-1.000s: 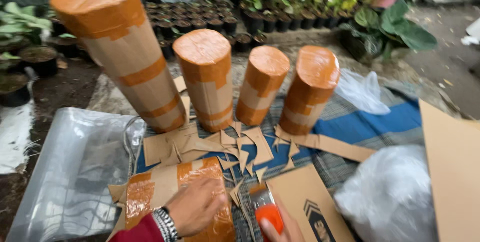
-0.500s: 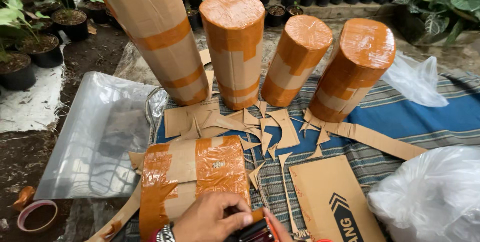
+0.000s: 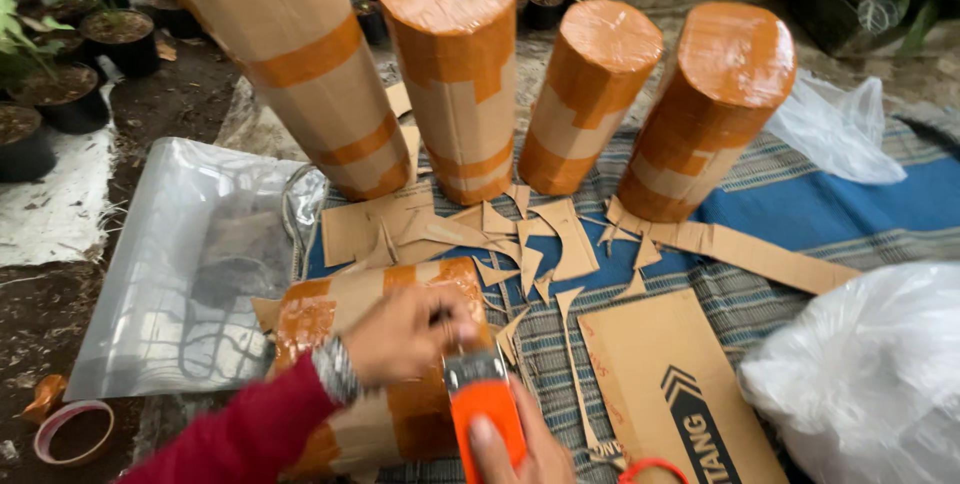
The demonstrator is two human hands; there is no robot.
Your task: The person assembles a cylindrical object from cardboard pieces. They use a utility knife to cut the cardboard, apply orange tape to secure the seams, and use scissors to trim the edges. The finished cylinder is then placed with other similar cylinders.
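A cardboard cylinder banded with orange-brown tape lies on its side on the striped mat. My left hand, in a red sleeve with a metal watch, rests on top of it, fingers at the tape's edge. My right hand grips an orange tape dispenser pressed against the cylinder's right end. Four taped cardboard cylinders stand upright beyond: a tall one, a second, a third and a fourth.
Cardboard offcuts litter the blue striped mat. A flat cardboard sheet lies at right, beside a white plastic bag. Clear plastic sheeting and a tape roll lie left. Potted plants ring the area.
The view has tipped down and closer. My left hand slid along the lying cylinder, and the orange dispenser in my right hand came up against its end.
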